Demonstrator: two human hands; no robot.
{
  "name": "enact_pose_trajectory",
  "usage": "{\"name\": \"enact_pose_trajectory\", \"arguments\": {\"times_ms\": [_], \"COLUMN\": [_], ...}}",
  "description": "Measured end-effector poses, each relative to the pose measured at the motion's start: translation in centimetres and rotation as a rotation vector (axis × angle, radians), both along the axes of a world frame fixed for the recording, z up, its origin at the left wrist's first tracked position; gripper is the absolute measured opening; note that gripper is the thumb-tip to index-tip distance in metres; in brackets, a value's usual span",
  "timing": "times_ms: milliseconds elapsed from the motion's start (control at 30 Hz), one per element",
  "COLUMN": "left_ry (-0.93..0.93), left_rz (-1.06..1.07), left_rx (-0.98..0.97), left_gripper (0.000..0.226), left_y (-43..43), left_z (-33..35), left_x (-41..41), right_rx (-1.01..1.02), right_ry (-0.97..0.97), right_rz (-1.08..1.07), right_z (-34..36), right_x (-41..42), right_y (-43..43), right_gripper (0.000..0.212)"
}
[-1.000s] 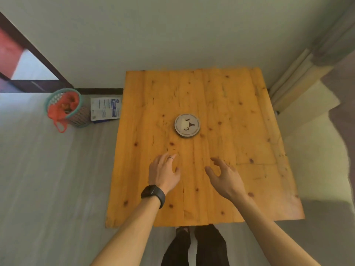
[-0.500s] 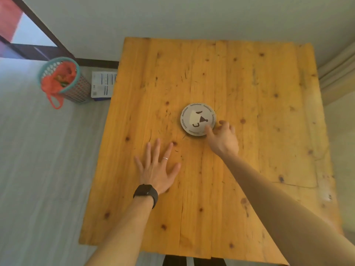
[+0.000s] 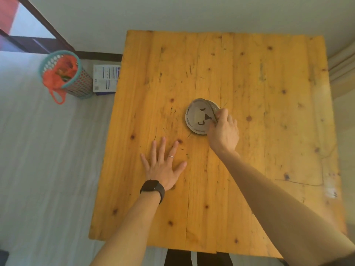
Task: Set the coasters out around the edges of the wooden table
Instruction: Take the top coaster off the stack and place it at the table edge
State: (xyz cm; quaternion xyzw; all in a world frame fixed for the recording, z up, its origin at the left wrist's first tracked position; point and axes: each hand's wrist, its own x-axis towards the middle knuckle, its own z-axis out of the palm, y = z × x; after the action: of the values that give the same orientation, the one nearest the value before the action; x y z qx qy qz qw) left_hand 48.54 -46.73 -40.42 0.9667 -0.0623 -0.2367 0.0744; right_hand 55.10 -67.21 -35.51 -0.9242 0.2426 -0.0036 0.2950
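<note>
A stack of round white coasters (image 3: pixel 197 117) with a black printed drawing sits near the middle of the wooden table (image 3: pixel 269 131). My right hand (image 3: pixel 223 130) pinches the stack's right rim and tips the top coasters up on edge, so the upper ones stand tilted above the rest. My left hand (image 3: pixel 164 163) lies flat on the table with fingers spread, below and left of the stack, holding nothing. A black watch sits on that wrist and a ring on one finger.
A teal mesh basket (image 3: pixel 64 75) with an orange bag inside stands on the floor left of the table. A white printed packet (image 3: pixel 105 78) lies beside it against the table's left edge. A wall runs behind the table's far edge.
My right hand reached forward to the coaster stack, gripped its right rim and lifted the top coasters up on edge. My left hand went flat on the table. The camera moved closer.
</note>
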Motion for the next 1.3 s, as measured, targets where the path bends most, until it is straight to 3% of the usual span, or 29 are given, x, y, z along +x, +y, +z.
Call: {"name": "enact_pose_trajectory", "arguments": {"times_ms": [100,167,267,333,433,500,600,733,833,1067,1300], "left_ry": [-0.026,-0.037,0.176,0.339,0.455,0.49,0.529,0.522,0.38,0.094,0.135], "left_rz": [0.041,0.225,0.475,0.449,0.403,0.538,0.752,0.858,0.801,0.651,0.626], "left_rx": [-0.082,-0.322,-0.705,-0.803,-0.759,-0.794,-0.801,-0.739,-0.593,-0.302,-0.292], "left_gripper": [0.068,0.061,0.065,0.063,0.036,0.023,0.022,0.015,0.014,0.009,0.01], "left_y": [-0.1,-0.2,-0.7,-1.3,-2.4,-3.0,-3.3,-3.7,-4.2,-5.5,-5.1], "left_z": [1.6,3.4,6.3,7.9,7.6,7.0,6.3,5.4,5.2,5.6,5.6], "left_x": [0.8,1.2,0.4,-1.1,-4.1,-6.3,-9.0,-11.4,-12.2,-12.9,-13.2], "right_rx": [0.354,0.485,0.592,0.583,0.632,0.693,0.796,0.704,0.54,0.397,0.399], "right_ry": [-0.14,-0.117,0.037,0.149,0.217,0.245,0.356,0.409,0.381,0.23,0.165], "right_rz": [-0.008,-0.023,0.064,0.143,0.143,0.053,-0.12,-0.155,-0.137,-0.099,-0.128], "right_z": [1.7,3.0,3.7,3.5,2.9,2.4,1.1,-0.1,-0.6,-1.9,-2.3], "right_x": [-2.0,-4.6,-9.6,-12.6,-16.4,-18.3,-20.7,-23.1,-24.3,-24.7,-25.1], "right_y": [-0.8,-1.7,-3.2,-3.8,-3.8,-3.8,-4.0,-3.5,-3.0,-1.4,-0.5], "right_gripper": [0.019,0.02,0.02,0.021,0.024,0.031,0.047,0.026,0.023,0.025,0.03]}}
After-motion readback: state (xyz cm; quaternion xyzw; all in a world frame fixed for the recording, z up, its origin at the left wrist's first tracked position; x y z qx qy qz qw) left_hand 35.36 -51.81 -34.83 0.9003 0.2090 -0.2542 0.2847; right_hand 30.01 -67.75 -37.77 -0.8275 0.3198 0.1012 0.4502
